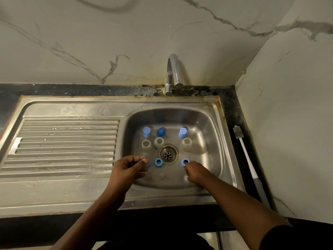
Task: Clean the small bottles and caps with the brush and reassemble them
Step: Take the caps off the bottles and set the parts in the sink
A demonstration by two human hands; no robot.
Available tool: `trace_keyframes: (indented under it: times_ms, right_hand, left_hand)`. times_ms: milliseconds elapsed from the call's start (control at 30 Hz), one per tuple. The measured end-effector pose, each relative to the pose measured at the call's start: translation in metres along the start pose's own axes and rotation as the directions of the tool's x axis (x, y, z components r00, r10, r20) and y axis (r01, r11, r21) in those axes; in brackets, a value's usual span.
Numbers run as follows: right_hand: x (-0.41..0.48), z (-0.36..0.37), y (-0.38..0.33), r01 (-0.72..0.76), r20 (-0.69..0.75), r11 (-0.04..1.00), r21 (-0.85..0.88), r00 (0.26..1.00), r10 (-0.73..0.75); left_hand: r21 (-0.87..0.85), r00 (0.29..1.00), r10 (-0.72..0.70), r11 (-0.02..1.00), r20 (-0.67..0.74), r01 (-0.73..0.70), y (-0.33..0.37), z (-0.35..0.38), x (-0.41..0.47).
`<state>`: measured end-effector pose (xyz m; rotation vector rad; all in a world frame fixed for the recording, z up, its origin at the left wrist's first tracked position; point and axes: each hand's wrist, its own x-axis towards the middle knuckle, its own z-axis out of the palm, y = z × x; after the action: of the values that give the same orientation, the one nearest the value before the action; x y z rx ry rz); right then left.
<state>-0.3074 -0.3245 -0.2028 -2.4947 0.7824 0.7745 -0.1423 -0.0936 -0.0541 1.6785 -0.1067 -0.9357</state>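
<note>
From the head view, clear bottles point(146, 143) and blue caps stand in the sink point(207, 123) around the drain point(168, 154). The left hand point(129, 168), curled, pinches the left cap point(148, 163) at eight o'clock. The right hand point(195, 173) touches the right cap point(185, 161) at four o'clock, but I cannot tell its grip. The brush point(248, 159) lies on the surface point(234, 112) at three o'clock. The pieces look light and likely slippery, so pinch them by the rims.

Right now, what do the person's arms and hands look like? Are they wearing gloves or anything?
No gloves. The left hand and right hand are both bare, and I can see no rings, watch or bracelets. Both forearms are bare too. A dark sleeve covers the right arm from about the elbow up. The left arm shows no sleeve in view.
</note>
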Motion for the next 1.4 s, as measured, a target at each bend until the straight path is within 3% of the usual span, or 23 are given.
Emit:
trace_keyframes:
  times_ms: [267, 500, 667, 833, 1033, 1400]
  right_hand:
    - [-0.006, -0.016, -0.001, -0.012, -0.021, 0.996, 0.093, 1.0, 0.014]
    - [-0.014, -0.043, -0.019, 0.051, -0.207, 0.958, 0.282, 0.978, 0.009]
    - [-0.033, -0.066, -0.043, 0.121, -0.303, 0.93, 0.348, 0.953, -0.01]
    - [-0.05, -0.084, -0.063, 0.145, -0.335, 0.889, 0.435, 0.942, 0.01]
    - [-0.061, -0.096, -0.077, 0.163, -0.356, 0.844, 0.512, 0.934, 0.035]
    - [-0.056, -0.104, -0.085, 0.128, -0.388, 0.812, 0.569, 0.913, 0.128]
  left_hand:
    - [0.045, 0.999, 0.008, 0.999, 0.039, -0.01, -0.003, 0.004, 0.014]
    - [0.137, 0.996, 0.083, 0.988, -0.039, -0.077, -0.006, 0.01, 0.036]
    - [0.387, 0.961, 0.261, 0.899, -0.09, -0.207, 0.005, 0.013, 0.065]
    - [0.605, 0.934, 0.357, 0.744, 0.002, -0.286, 0.009, 0.015, 0.121]
    - [0.734, 0.957, 0.263, 0.625, 0.122, -0.266, -0.001, 0.018, 0.212]
    - [0.841, 0.987, 0.115, 0.518, 0.113, -0.157, -0.021, 0.034, 0.266]
